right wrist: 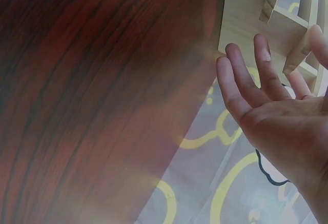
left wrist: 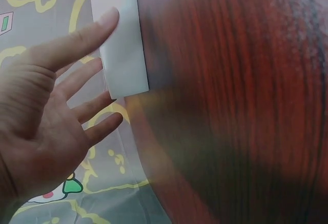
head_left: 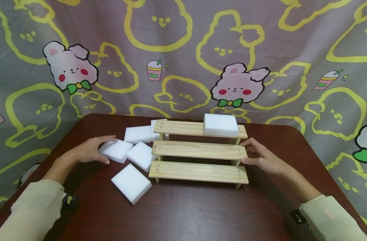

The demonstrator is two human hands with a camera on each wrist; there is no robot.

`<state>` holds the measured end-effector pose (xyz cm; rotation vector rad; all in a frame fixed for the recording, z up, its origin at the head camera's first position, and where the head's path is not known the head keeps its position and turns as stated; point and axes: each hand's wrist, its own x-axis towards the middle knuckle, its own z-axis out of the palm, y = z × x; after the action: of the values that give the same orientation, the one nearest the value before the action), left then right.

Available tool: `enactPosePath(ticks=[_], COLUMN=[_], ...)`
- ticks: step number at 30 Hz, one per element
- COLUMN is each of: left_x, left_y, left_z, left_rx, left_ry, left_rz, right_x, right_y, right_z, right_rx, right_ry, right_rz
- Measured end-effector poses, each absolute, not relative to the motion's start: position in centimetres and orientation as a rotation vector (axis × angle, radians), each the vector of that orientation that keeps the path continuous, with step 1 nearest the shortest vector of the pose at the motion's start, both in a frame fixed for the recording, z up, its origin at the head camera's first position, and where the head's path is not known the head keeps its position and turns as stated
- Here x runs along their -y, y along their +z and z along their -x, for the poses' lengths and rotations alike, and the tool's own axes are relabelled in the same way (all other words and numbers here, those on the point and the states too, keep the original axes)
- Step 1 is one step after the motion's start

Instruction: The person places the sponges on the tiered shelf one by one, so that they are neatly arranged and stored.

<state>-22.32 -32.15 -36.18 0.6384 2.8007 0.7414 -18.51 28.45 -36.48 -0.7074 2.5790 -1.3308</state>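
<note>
My left hand [head_left: 91,150] is spread around the left side of a white foam block [head_left: 119,151], its thumb near the front edge and fingers at the far side. In the left wrist view, the thumb overlaps the block's side [left wrist: 125,65] and the other fingers extend loosely. At the right end of a three-tier wooden display rack [head_left: 198,150], my right hand [head_left: 263,159] has its thumb and index finger beside the middle tier. Its remaining fingers are loosely extended in the right wrist view. Another white foam block [head_left: 221,124] lies on the top tier's right part.
Several more white foam blocks lie left of the rack, including a front one [head_left: 131,184], one beside the rack [head_left: 142,156] and one farther back [head_left: 138,134]. Everything stands on a dark reddish-brown table [head_left: 189,214]. A cartoon-print curtain [head_left: 183,60] hangs behind it.
</note>
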Motion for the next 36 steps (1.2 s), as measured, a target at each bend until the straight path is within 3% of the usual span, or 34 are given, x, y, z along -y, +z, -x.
enactPosePath(ticks=[36], left_x=[33.9], left_y=[-35.2], left_z=[21.3], left_rx=[-2.922], left_ry=[0.738], left_rz=[-0.637], right_x=[-28.5], right_y=[-36.5], right_z=[18.6], right_rx=[-2.556], right_ry=[-1.352], right_rz=[0.707])
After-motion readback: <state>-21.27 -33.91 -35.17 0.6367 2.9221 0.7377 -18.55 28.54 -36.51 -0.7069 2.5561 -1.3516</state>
